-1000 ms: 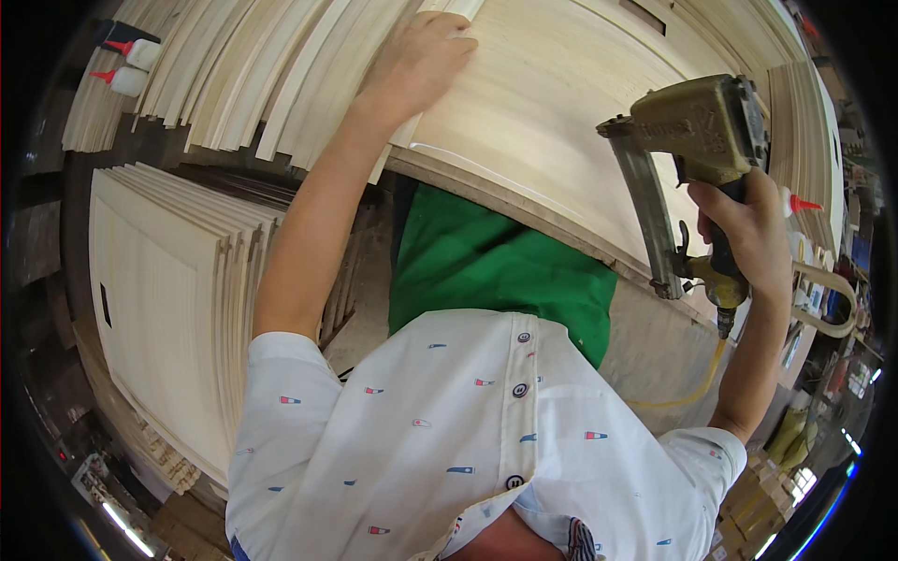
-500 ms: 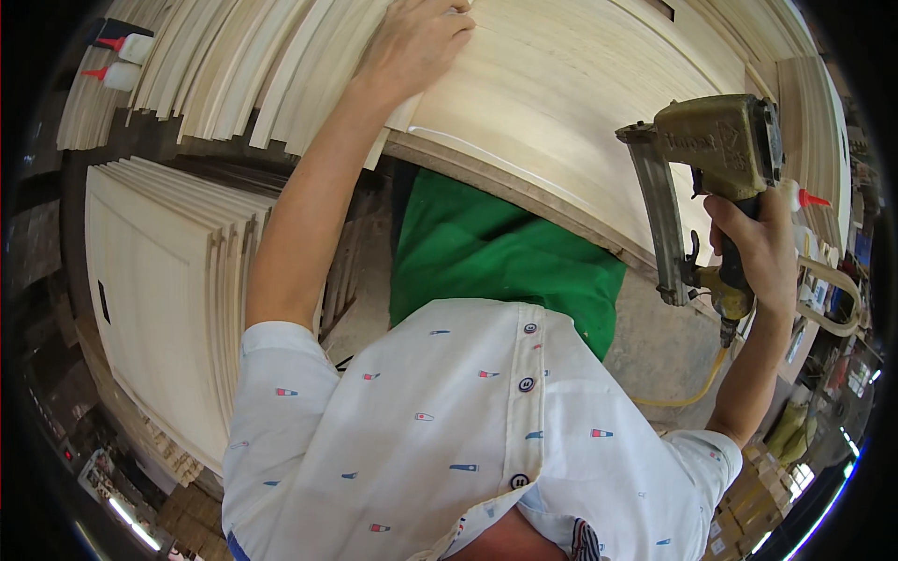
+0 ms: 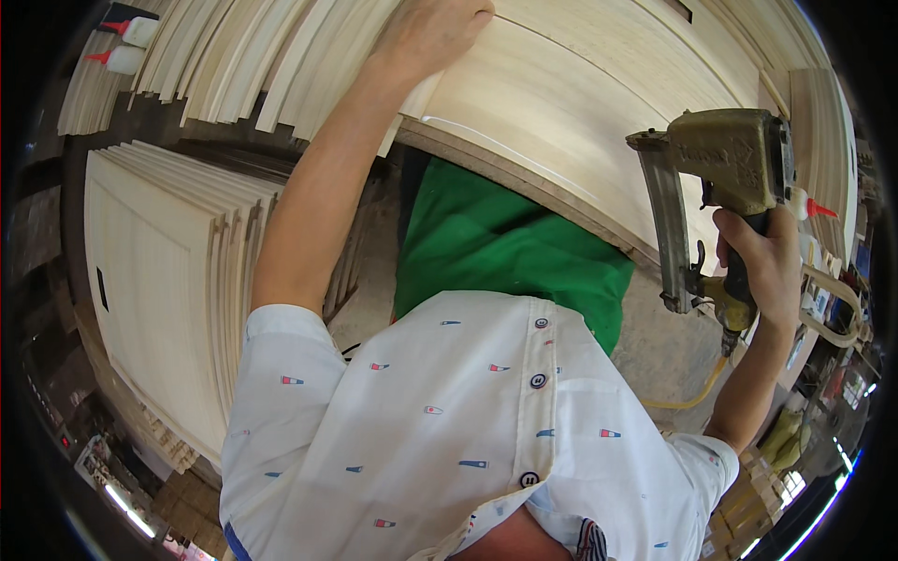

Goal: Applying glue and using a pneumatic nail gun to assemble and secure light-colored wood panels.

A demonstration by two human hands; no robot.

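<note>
In my right hand is a pneumatic nail gun, its dark grip wrapped by my fingers and its nose angled left over the wooden panel. A yellow air hose runs down from the gun's base. My left hand lies at the panel's far left, fingers curled together at the top edge of the view; whatever they pinch there is hidden. A white line of glue follows the panel's near edge.
Pale wood strips lie in rows at left, with two red-tipped glue bottles beyond. Framed panels lean stacked at lower left. Another red-tipped bottle is behind my right hand. More strips lie at far right.
My left hand has shifted slightly farther away and to the right, still closed. The nail gun sits a little lower and more to the right in view, still in my right hand.
</note>
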